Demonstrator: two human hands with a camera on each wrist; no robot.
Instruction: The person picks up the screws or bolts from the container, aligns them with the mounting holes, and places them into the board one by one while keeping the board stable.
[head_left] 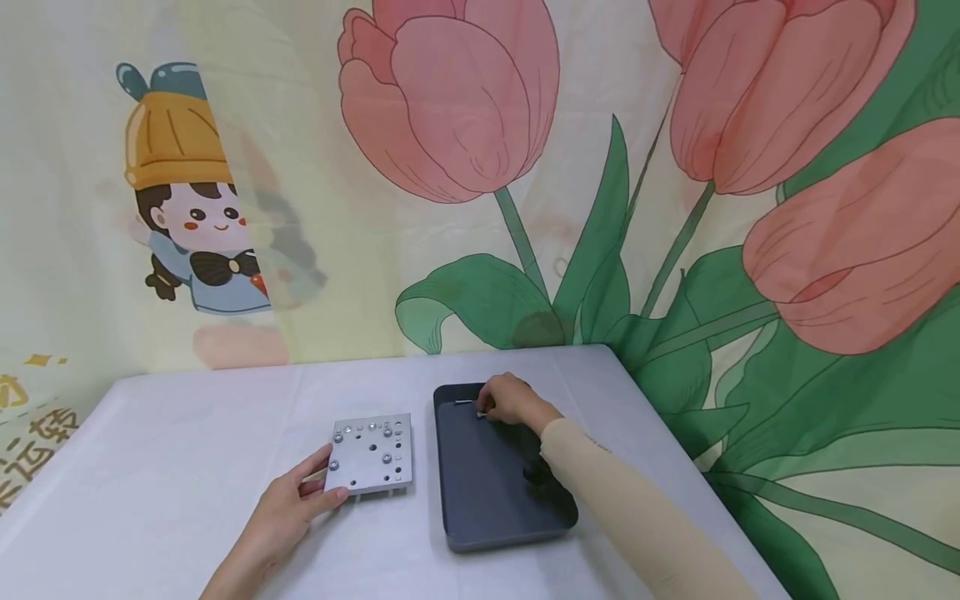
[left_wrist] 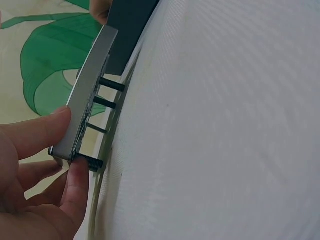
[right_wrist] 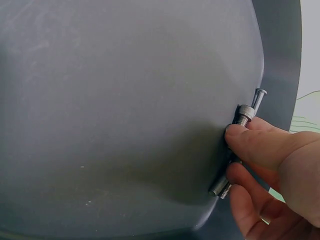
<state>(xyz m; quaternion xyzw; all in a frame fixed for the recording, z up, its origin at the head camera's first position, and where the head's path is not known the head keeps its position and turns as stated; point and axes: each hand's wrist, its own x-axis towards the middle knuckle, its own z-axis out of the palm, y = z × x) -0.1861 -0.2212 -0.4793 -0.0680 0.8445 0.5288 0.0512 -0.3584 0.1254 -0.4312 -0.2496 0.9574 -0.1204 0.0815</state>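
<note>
My left hand point(head_left: 281, 512) grips the near left corner of a silver metal plate point(head_left: 375, 468), thumb on top and fingers beneath. Several socket-head screws stand in the plate's holes, and their threaded shanks point(left_wrist: 112, 83) poke out below, as the left wrist view shows. Over the far end of a dark grey tray point(head_left: 480, 500), my right hand point(head_left: 516, 402) pinches a socket-head screw point(right_wrist: 245, 112) between thumb and fingers. A thinner screw point(right_wrist: 260, 100) lies right beside it along the tray wall. Fingers cover part of both screws.
A white cloth point(head_left: 210, 450) covers the table, which meets a printed tulip curtain point(head_left: 465, 100) at the back. The tray's raised rim point(head_left: 442, 467) stands just right of the plate. A small dark shape point(head_left: 536, 473) shows below the right forearm; I cannot tell what it is.
</note>
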